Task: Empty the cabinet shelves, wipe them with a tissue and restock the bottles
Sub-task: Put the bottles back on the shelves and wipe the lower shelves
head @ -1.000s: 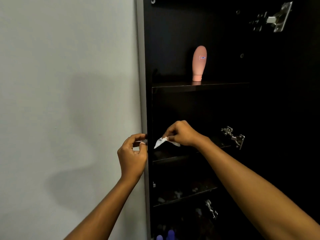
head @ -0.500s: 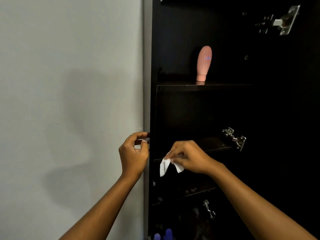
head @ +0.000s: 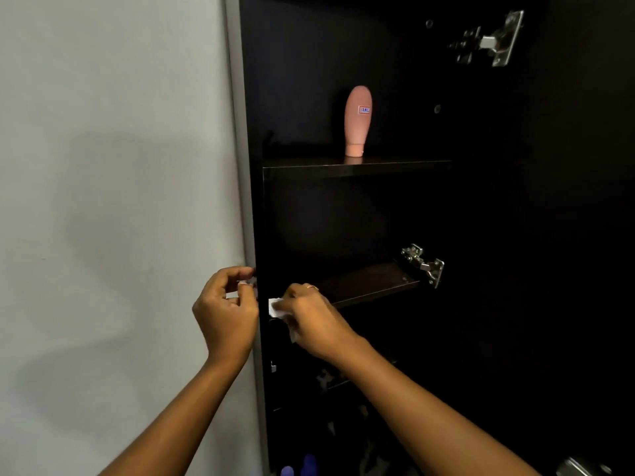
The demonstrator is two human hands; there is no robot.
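Observation:
A dark open cabinet fills the right half of the head view. A pink tube bottle (head: pixel 357 120) stands cap-down on the upper shelf (head: pixel 395 165). My right hand (head: pixel 314 319) presses a white tissue (head: pixel 276 308) against the left front end of the middle shelf (head: pixel 371 285). My left hand (head: pixel 225 312) curls around the cabinet's grey left edge (head: pixel 244 207) at the same height, thumb and fingers pinched on the frame. A lower shelf under my right forearm is mostly hidden in shadow.
A pale wall (head: pixel 110 201) lies left of the cabinet. Metal door hinges (head: pixel 424 264) (head: pixel 489 41) jut from the right side panel. Purple bottle caps (head: pixel 302 467) show at the cabinet's bottom. Dim small items sit on the lower shelf.
My right hand moved the tissue down off the middle shelf's top to its front edge, then left toward the corner. My left hand stayed on the frame.

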